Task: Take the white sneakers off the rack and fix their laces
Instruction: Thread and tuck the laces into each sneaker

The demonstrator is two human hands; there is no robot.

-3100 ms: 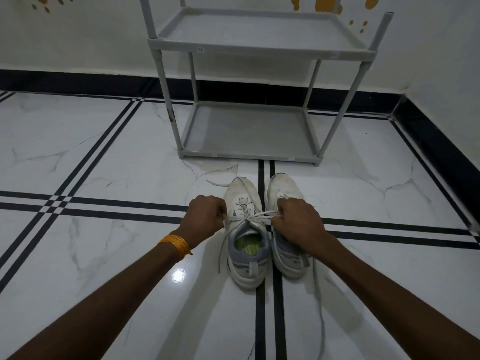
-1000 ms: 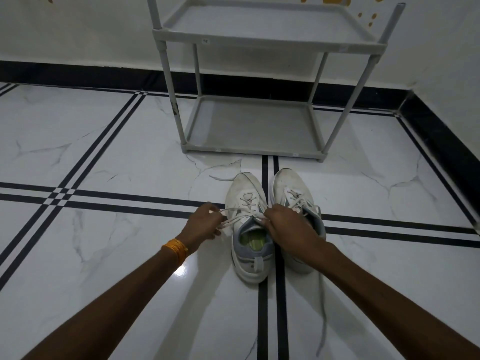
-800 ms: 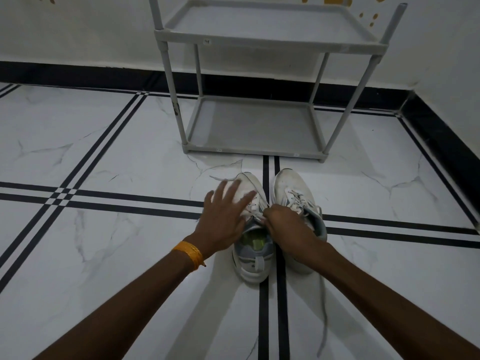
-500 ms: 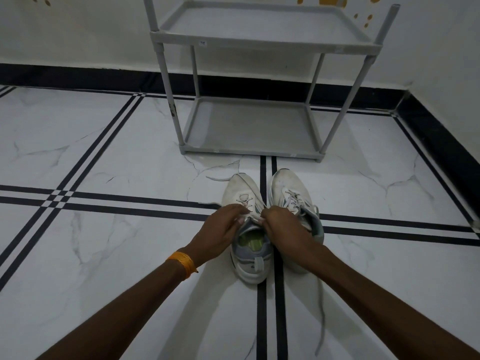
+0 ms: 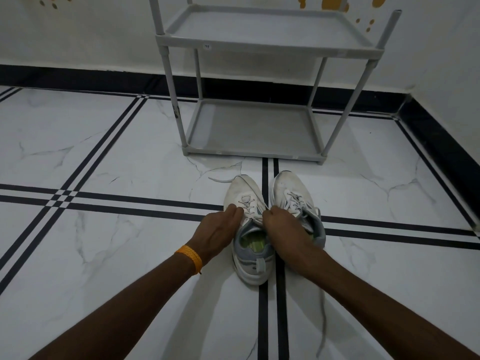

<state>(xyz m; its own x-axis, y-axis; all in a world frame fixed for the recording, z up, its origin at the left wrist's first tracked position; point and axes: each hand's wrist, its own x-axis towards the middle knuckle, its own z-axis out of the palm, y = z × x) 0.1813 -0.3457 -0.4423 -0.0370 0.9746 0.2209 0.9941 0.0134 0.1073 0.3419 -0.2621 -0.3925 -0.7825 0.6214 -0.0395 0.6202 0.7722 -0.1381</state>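
step: lacing, sneakers off the rack [image 5: 259, 45] | white sneakers [image 5: 270, 219] on floor just in front of rack, touching | left hand [image 5: 218, 233] fingers together against left sneaker's laces [image 5: 248, 206], pinch cannot tell | right hand [image 5: 281, 224] closed, pinching lace | next: likely draw ends snug, knot, then right sneaker

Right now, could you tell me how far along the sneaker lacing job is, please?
Done: both sneakers are off the rack and on the floor. In hand: the left hand and right hand work the lace at the left sneaker's tongue. Left: the right sneaker, whose lace trails loose.
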